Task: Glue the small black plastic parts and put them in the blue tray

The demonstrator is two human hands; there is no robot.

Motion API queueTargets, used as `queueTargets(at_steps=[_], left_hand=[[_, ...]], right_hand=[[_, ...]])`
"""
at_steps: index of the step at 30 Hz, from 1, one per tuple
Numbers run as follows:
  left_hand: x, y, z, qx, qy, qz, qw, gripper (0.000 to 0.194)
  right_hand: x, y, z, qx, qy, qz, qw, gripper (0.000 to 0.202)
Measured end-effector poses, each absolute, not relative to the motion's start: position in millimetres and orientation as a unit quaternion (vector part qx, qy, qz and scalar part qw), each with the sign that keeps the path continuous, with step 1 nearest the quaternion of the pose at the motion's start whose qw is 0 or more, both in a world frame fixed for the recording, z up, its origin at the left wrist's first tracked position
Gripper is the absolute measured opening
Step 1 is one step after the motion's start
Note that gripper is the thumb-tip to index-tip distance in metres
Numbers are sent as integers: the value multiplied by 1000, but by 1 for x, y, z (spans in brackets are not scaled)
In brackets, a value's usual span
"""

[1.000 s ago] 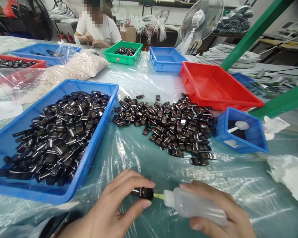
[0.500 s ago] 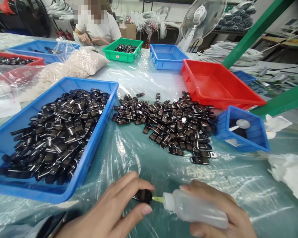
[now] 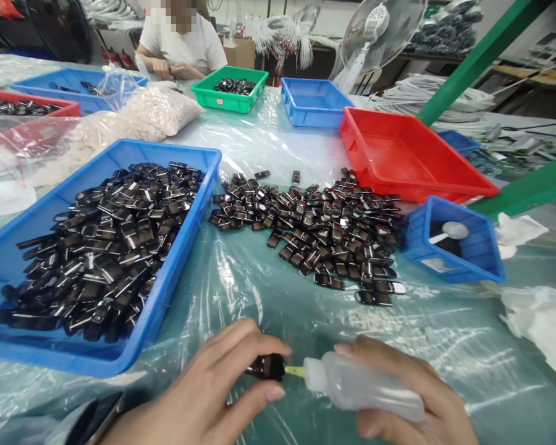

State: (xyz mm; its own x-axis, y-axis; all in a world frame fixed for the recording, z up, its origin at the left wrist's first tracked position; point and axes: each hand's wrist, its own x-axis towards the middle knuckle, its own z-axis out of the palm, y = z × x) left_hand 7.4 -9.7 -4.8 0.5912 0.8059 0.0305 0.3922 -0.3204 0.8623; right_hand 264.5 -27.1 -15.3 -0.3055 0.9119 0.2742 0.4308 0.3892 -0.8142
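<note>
My left hand (image 3: 222, 383) pinches a small glossy black plastic piece (image 3: 269, 367) between thumb and fingers, low over the table. In my right hand (image 3: 408, 383) lies a translucent squeeze bottle (image 3: 359, 383), held on its side with the white cap to the left. Its thin yellow nozzle (image 3: 295, 371) reaches the right end of the black piece; whether liquid comes out cannot be seen. Ahead of my hands is a loose heap of similar black pieces (image 3: 324, 228). To the left, a large blue tray (image 3: 167, 296) is filled with many more of them.
A small blue bin (image 3: 421, 247) with a white scoop (image 3: 454, 231) stands right of the heap, near crumpled white tissue (image 3: 544, 327). Behind are a red tray (image 3: 398, 148), a blue tray (image 3: 315, 114) and a green tray (image 3: 213, 99). A person (image 3: 180, 49) sits across the table.
Both hands keep nearly the same pose, with the nozzle still at the black piece. The view has tilted slightly, so the trays sit a little higher.
</note>
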Motion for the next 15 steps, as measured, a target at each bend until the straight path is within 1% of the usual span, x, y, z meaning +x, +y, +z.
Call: queueTargets(at_steps=[6, 15], left_hand=[[10, -9, -5, 769, 386, 259, 439, 19], [10, -9, 1, 751, 409, 249, 455, 20]], right_hand=[[264, -28, -16, -453, -744, 316, 376, 38], [261, -26, -16, -472, -732, 312, 380, 35]])
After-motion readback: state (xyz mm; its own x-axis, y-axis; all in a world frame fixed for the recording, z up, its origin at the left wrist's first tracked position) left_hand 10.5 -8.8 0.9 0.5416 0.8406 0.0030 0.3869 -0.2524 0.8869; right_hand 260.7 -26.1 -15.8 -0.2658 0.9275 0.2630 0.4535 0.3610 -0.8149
